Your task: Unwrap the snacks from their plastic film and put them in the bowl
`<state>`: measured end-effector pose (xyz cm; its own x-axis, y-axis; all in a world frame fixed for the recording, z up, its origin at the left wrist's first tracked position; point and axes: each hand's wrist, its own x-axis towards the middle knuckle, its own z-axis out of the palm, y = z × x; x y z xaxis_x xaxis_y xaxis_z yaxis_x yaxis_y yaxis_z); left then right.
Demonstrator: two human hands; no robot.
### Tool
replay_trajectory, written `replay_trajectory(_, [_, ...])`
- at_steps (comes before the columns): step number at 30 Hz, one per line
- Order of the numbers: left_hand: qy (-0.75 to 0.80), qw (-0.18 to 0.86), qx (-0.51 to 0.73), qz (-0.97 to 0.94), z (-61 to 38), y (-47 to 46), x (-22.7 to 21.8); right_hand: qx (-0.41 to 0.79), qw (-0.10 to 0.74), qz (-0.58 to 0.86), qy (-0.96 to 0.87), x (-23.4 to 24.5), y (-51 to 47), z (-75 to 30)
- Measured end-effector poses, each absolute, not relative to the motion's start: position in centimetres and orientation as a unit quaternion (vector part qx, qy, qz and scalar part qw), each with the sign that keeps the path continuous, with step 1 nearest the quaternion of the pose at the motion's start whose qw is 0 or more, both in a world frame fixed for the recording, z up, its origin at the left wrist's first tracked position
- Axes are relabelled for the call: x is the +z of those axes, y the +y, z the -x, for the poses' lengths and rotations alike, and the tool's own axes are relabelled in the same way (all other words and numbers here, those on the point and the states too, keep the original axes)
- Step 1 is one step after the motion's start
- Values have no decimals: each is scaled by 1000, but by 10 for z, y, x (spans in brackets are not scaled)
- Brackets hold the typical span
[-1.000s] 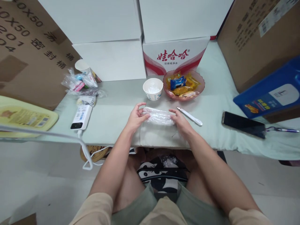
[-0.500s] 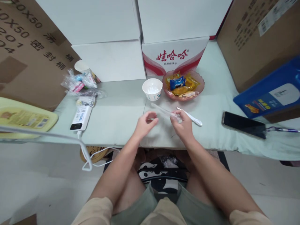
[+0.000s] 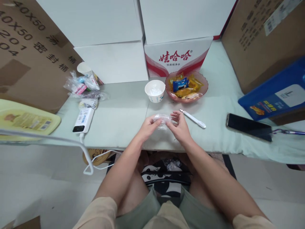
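Note:
Both my hands meet over the pale green table (image 3: 119,117) just in front of me. My left hand (image 3: 149,126) and my right hand (image 3: 179,127) both pinch a small crumpled piece of clear plastic wrap (image 3: 162,119) held between their fingertips. A white pen-like tool (image 3: 193,118) lies just right of my right hand. Behind the hands stand a white paper bowl (image 3: 155,90) and a pink glass dish of wrapped snacks (image 3: 186,86).
A black phone (image 3: 247,126) and a pen (image 3: 288,132) lie at the right, below a blue box (image 3: 274,95). A white power bank (image 3: 83,119) with a cable, plastic packets (image 3: 81,85) and a paper cup sit at the left. Cardboard and white boxes line the back.
The plastic wrap was stretched flat between my hands a second ago. It then hung from my right hand alone. Now both hands have come together and bunched it into a small wad.

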<state>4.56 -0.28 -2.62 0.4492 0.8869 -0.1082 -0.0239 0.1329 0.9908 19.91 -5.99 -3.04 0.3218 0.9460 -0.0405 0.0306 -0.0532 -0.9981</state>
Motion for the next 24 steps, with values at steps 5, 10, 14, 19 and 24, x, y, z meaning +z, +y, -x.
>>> replay_trajectory(5, [444,591,343,-579,-39,-5,-24,458,538,563,-429,-34,-58,-196])
replay_trajectory(10, [550,301,472,-619,-20,29,10,460,569,555,-396,-35,-53,-193])
replay_trajectory(14, [559,89,423,-707,-45,91,54,467,572,543,-399,-34,-51,-194])
replay_trajectory(19, [524,102,85,-841,-102,155,61,464,568,549,-401,-27,-51,-202])
replay_trajectory(24, [461,362,-85,-806,-113,184,47,474,574,542,-390,-18,-52,-210])
